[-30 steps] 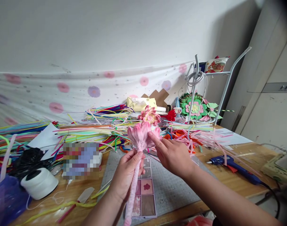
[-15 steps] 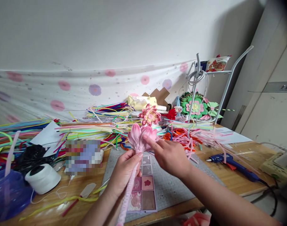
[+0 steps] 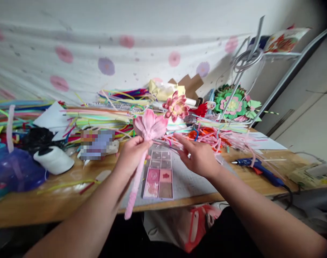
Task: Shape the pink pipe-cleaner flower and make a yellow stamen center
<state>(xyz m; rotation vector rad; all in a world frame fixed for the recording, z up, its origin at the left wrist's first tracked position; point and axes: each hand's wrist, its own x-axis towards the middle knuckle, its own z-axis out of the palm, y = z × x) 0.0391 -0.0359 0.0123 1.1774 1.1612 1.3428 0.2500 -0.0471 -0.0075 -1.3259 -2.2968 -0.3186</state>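
Note:
A pink flower made of fuzzy pipe cleaner stands up over the table, its petals spread. My left hand is closed around the top of its thick wrapped stem, which slants down toward me. To the right, my right hand is held apart from the petals, index finger stretched out and thumb spread, with nothing visible in it. Below and between both hands lies a makeup-style palette of pink, red and brown pans, on a grey cutting mat. A second pink flower stands just behind.
Bundles of colored pipe cleaners line the back. Loose pink strips lie at right, near a blue glue gun. On the left are a white thread spool and a blue bowl. A metal rack stands back right.
My right hand has drawn away from the petals to the right. The flower has turned and its petals look more spread. The view has tilted down, showing the table's front edge.

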